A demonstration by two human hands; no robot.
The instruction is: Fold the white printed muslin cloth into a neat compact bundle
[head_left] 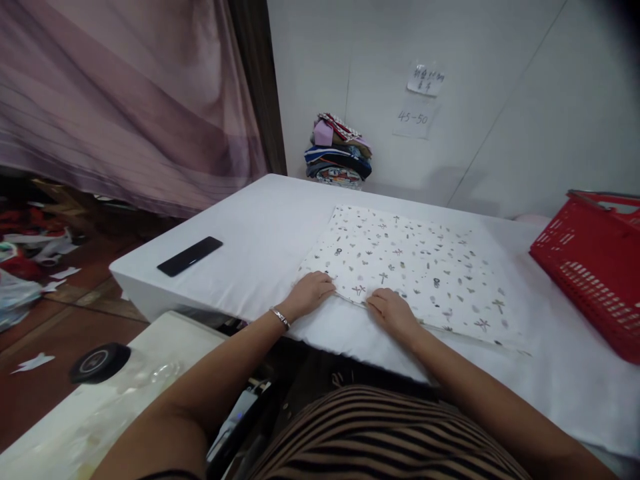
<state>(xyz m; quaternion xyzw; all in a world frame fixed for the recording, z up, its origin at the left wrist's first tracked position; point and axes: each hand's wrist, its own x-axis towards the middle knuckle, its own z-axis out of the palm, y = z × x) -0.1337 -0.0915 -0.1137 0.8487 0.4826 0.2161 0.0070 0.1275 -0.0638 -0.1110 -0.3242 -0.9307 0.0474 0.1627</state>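
White cloth (pixel 415 267) with small grey-brown motifs; red basket (pixel 595 267); black phone (pixel 190 256); white table (pixel 260 220).

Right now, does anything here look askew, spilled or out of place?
On the table, nothing: the patterned cloth lies flat under the left hand and right hand. Only the floor at left looks untidy, strewn with scraps.
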